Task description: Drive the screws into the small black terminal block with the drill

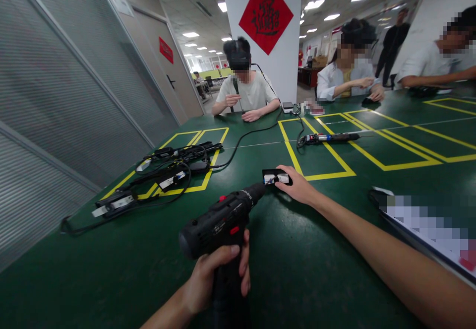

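Note:
My left hand (pixel 219 269) is wrapped round the grip of a black cordless drill (pixel 219 220) with red buttons. The drill points forward and to the right. Its chuck end reaches a small black box-like part (pixel 268 177) with white and blue pieces inside; whether a bit touches it cannot be made out. My right hand (pixel 295 186) grips that part from its right side, thumb in front and fingers behind, close to the green table top (pixel 282 249).
Black adapters with cables (pixel 174 170) lie at the left within yellow tape outlines. A black rod-like tool (pixel 330 138) lies across the tape beyond my right hand. A clipboard-like board (pixel 427 234) is at right. Several people sit across the table; one person (pixel 245 86) holds a screwdriver.

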A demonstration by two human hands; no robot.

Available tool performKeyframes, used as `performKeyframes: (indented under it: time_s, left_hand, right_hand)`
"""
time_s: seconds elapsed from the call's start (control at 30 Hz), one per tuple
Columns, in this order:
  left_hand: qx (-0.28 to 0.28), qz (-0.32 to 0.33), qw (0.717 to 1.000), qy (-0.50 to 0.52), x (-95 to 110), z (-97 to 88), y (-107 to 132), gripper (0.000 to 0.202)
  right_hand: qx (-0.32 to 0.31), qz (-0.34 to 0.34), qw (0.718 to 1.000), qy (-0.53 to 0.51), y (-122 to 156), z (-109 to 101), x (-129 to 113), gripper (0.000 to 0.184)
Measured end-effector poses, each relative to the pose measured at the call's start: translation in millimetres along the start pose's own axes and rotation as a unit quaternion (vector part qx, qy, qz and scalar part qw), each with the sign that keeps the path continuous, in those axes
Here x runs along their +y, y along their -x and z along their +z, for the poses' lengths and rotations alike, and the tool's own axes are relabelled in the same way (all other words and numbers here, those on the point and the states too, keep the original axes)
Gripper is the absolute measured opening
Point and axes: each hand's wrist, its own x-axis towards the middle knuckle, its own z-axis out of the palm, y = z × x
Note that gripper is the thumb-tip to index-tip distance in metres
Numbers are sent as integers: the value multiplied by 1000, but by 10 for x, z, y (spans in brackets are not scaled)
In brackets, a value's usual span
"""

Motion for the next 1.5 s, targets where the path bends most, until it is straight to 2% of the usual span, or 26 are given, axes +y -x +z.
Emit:
performKeyframes:
  time_s: [1.5]
  left_hand:
    - [5,-2,1000,-9,7,1,5,23]
  right_hand:
    - [5,-14,1000,1,0,8,21,36]
